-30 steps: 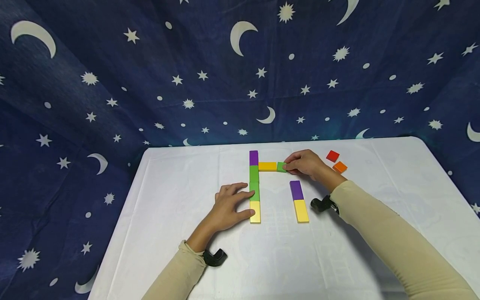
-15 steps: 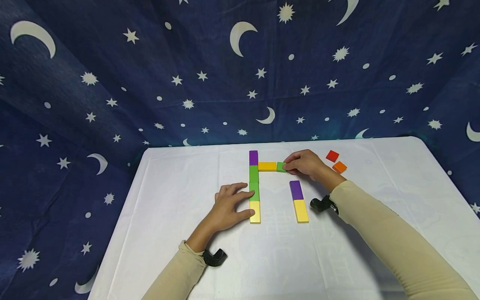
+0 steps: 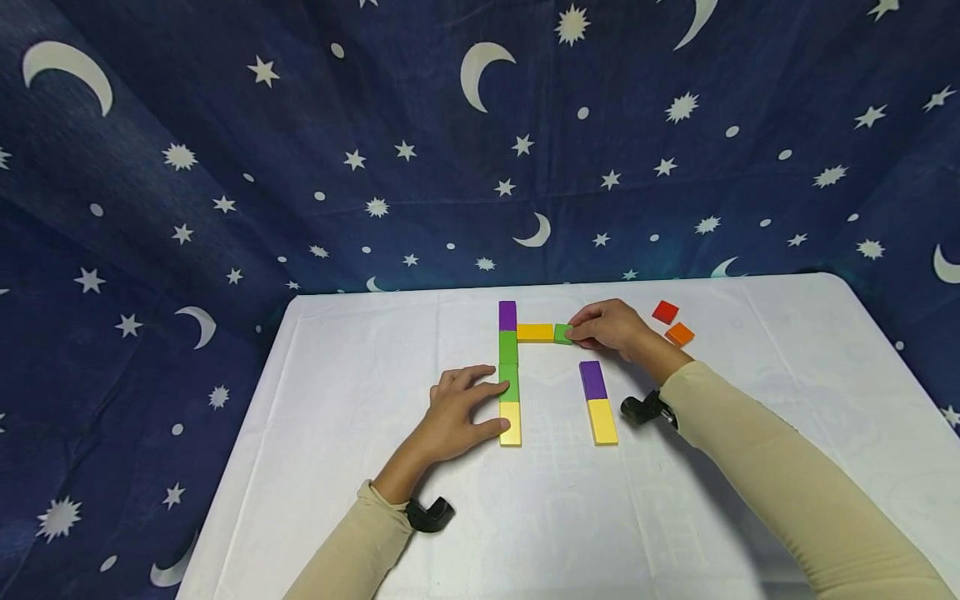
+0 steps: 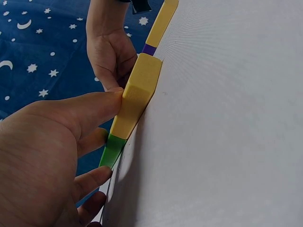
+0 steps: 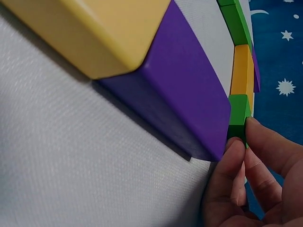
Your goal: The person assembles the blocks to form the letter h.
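A column of flat blocks lies on the table: a purple block (image 3: pixel 507 316), two green ones and a yellow block (image 3: pixel 510 435) nearest me. My left hand (image 3: pixel 456 417) rests on its lower part, thumb on the yellow block and a fingertip on the lower green block (image 3: pixel 508 372). From the upper green block (image 3: pixel 507 347) an orange-yellow block (image 3: pixel 535 333) runs rightward. At its right end sits a small green block (image 3: pixel 562 334), which my right hand (image 3: pixel 611 325) pinches between thumb and finger. The right wrist view also shows this pinch on the green block (image 5: pixel 238 109).
Right of the column lie a second purple block (image 3: pixel 592 381) and a yellow block (image 3: pixel 603 422), end to end and slightly slanted. Beyond my right hand are a red square piece (image 3: pixel 665 312) and an orange square piece (image 3: pixel 679 334). A starry blue cloth (image 3: pixel 420 125) hangs behind the white table (image 3: pixel 570 517).
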`<state>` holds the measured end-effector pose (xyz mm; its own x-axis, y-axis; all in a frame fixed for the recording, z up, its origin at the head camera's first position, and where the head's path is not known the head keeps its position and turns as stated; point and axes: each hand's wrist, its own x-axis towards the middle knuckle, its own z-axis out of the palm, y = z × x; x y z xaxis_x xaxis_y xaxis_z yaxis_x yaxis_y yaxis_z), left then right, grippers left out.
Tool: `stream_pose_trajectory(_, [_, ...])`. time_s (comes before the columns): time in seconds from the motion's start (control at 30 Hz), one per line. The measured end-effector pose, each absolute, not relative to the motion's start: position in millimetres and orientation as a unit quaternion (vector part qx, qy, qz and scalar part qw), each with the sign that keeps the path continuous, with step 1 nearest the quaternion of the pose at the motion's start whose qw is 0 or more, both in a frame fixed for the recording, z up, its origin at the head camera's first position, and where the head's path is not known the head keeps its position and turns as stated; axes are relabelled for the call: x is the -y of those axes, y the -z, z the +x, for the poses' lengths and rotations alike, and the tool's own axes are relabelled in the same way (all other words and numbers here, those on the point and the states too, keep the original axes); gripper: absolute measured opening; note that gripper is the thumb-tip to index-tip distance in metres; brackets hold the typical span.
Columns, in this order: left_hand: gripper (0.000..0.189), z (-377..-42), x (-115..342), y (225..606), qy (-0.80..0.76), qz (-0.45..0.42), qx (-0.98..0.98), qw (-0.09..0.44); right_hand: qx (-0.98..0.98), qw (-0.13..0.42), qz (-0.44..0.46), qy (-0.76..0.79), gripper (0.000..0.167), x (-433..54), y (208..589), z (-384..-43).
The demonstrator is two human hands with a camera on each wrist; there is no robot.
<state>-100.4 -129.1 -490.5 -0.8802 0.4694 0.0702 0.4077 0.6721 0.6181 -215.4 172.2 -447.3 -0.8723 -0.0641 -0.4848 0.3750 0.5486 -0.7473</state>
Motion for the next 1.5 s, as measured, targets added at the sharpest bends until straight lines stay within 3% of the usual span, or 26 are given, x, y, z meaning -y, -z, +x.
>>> stream_pose_trajectory(1.13, [0.058, -99.1, 127.9, 491.6, -0.32, 0.241, -0.916, 0.041, -0.826, 0.244, 0.1, 0.498, 0.035, -174.0, 449.8, -213.9])
stream_pose_trajectory(1.5, [0.059, -99.3, 128.1, 491.8, -0.322, 0.241, -0.915, 0.043, -0.82, 0.23, 0.059, 0.521, 0.039, -186.7, 455.8, -207.8])
